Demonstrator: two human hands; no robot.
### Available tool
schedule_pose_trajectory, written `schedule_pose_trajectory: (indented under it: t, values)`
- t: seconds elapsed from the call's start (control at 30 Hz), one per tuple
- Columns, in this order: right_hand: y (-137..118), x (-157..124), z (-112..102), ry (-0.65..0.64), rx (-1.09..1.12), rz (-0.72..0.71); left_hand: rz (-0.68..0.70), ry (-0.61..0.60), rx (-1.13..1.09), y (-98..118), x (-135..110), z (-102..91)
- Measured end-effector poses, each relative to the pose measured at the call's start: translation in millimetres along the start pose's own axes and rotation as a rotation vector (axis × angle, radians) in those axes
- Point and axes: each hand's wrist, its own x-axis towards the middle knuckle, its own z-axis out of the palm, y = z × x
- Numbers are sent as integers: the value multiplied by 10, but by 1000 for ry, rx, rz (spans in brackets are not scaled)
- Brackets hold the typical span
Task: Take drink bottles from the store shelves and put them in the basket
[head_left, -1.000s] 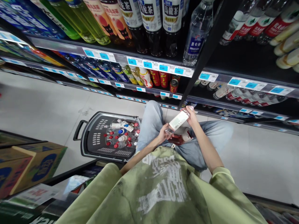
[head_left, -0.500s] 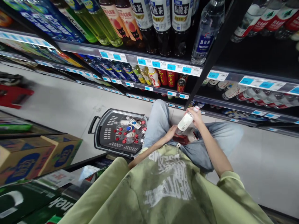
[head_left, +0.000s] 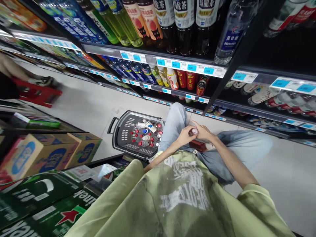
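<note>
I sit on the shop floor in light jeans, facing drink shelves. Both hands meet in front of my lap around a small bottle (head_left: 193,131), of which only the pinkish cap end shows. My left hand (head_left: 184,135) wraps it from the left. My right hand (head_left: 203,132) closes over it from the right. A red item (head_left: 197,144) lies in my lap just below the hands. A dark shopping basket (head_left: 123,131) stands on the floor left of my knee, holding several small bottles with red and blue caps.
Shelves (head_left: 187,67) of bottled tea, water and cans with blue price tags run across ahead. Cardboard boxes (head_left: 49,154) and green beer cases (head_left: 37,200) stack at my left. A red stool (head_left: 37,95) and another person's foot (head_left: 41,80) show at far left.
The bottle was raised and tilted in my right hand with its white label showing; now both hands have come down together over it at my lap. The view has swung left.
</note>
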Motion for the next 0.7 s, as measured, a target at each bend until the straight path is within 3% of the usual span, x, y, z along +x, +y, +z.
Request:
schedule_pose_trajectory:
  t: [0.13,0.4,0.57,0.7]
  values:
    - [-50,-1,-3,-76,-21,-28,-12,-7,81,16,24,-11]
    - [-155,21,-28,-122,185,-124,-142,26,103,145,38,-3]
    - [-285,42,-65,-84,266,-156,-145,51,140,329,-25,-192]
    - [-347,33,-165,-14,389,-154,-202,168,121,503,-134,-489]
